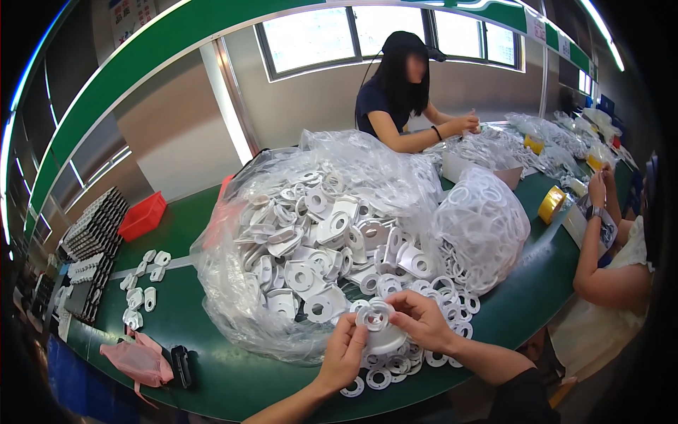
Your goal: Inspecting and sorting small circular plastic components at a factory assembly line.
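Note:
Between my two hands is a white plastic part point(385, 342) with a round, ringed opening, held above the near edge of the green table. My left hand point(344, 353) pinches its left side between thumb and fingers. On the right, my right hand point(422, 321) grips the ring around the opening; whether that ring is a separate piece I cannot tell. Loose flat white rings point(378, 378) lie below and beside my hands. Just beyond them, a large open clear plastic bag point(233, 311) holds many similar white parts point(304, 277).
A clear bag of white rings point(484, 226) stands at the right. White pieces point(150, 298), a red bin point(143, 215), stacked black trays point(95, 237), a pink pouch point(139, 359) and a black case point(181, 366) lie left. Yellow tape point(551, 205) is farther right. Two people work nearby.

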